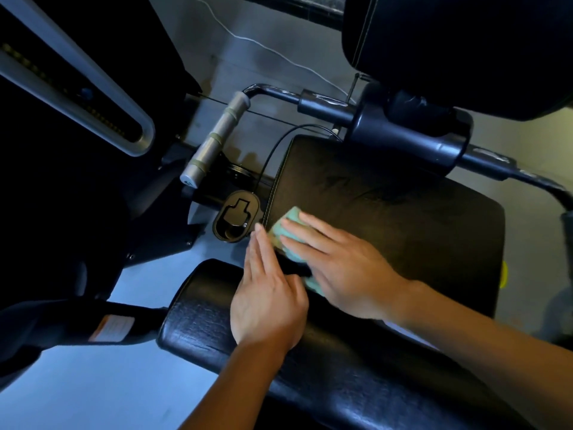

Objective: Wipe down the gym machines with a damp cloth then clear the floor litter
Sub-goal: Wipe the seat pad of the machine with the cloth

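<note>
- My right hand (339,268) lies flat on a folded pale-green cloth (288,226), fingers straight and slightly spread, pressing it onto the black padded vinyl seat (403,212) of a gym machine
- The cloth sits at the seat's left edge, by the white stitched seam, with one end showing past my fingertips and another edge showing beneath my palm
- My left hand (268,293) rests just beside the right, fingers straight and held close together, its fingertips touching the cloth's near-left edge; whether the thumb is tucked under I cannot tell
- Below my wrists runs a black cylindrical roller pad (310,367) of cracked vinyl, crossing the frame from left to lower right
- Left of the seat stands a black oval plastic holder (235,220) with a thin black cable rising from it
- Above that, a grey metal handle grip (214,141) with green bands angles up to a black tube frame (403,131)
- A black padded backrest (459,51) fills the upper right
</note>
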